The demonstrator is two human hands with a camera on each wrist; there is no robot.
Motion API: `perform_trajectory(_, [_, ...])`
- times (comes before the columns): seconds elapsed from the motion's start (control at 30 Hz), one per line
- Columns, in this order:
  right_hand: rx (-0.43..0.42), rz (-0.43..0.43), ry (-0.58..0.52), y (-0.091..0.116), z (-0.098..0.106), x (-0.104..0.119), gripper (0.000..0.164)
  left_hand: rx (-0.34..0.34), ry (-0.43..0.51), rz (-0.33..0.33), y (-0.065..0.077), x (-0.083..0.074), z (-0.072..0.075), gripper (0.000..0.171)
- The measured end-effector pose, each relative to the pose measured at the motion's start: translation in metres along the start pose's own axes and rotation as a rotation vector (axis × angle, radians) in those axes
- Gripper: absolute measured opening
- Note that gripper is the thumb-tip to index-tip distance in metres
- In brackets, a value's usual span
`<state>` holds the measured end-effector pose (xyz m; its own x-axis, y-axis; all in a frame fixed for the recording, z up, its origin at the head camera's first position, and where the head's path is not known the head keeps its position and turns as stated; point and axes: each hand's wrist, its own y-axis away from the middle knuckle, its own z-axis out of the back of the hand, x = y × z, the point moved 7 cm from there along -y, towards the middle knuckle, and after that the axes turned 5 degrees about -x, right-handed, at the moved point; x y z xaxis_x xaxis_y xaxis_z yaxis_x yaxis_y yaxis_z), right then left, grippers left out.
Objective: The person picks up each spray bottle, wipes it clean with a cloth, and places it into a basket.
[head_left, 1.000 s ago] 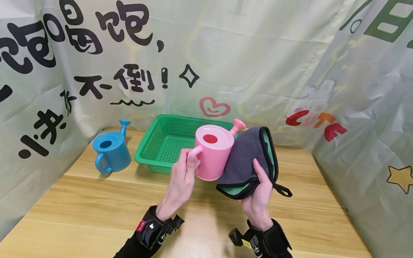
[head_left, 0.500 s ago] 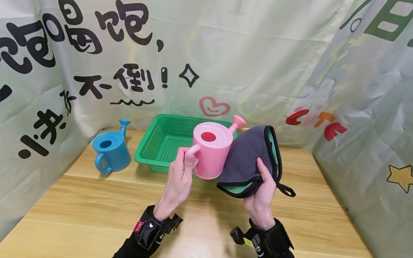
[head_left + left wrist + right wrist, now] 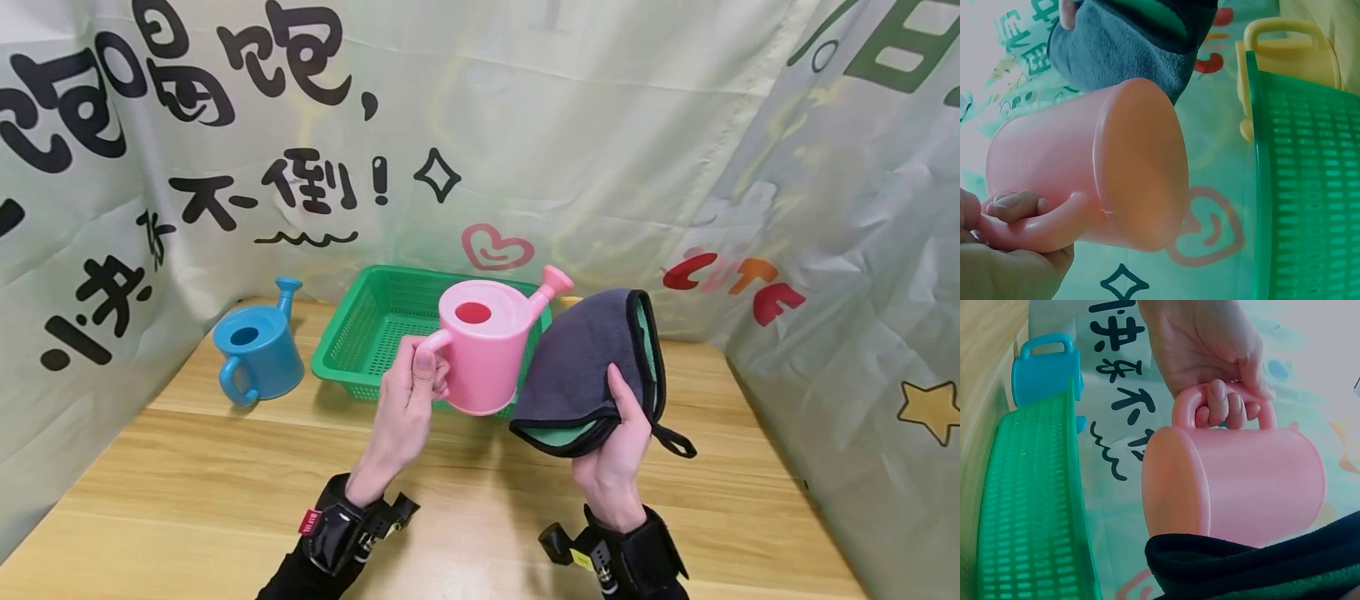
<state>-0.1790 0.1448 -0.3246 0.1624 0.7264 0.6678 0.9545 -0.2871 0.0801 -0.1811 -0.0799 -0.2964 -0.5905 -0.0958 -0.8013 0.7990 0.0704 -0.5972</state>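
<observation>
A pink toy watering can [image 3: 483,350] is held up in front of the green basket, its spout pointing to the back right. My left hand [image 3: 405,400] grips its handle, fingers curled through the loop, as the right wrist view also shows. In my right hand [image 3: 615,450] is a folded grey cloth [image 3: 581,367] with green lining, black edging and a hanging loop; the thumb lies on its front, the other fingers behind it. The cloth is close beside the can's right side. From the left wrist view, the underside of the pink watering can [image 3: 1141,169] faces the camera.
The green basket [image 3: 348,333] stands behind the hands at the back of the wooden table [image 3: 225,492]. A blue watering can [image 3: 258,354] stands to its left. Behind the basket is a yellow object with a handle [image 3: 1291,56]. Printed cloth walls [image 3: 600,125] enclose the table.
My left hand has shifted slightly left and up with the pink watering can. My right hand has moved a little right with the cloth, so the two are somewhat farther apart.
</observation>
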Motion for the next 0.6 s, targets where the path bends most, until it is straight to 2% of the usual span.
perform_trajectory(0.2, [-0.014,0.001,-0.014,-0.002,0.001,0.003,0.032,0.019,0.092,0.008,-0.004,0.002,0.004,0.026])
perform_trajectory(0.6, [-0.02,0.008,-0.023,-0.003,0.002,0.007,0.034,0.056,0.228,0.038,-0.009,0.003,0.014,0.039])
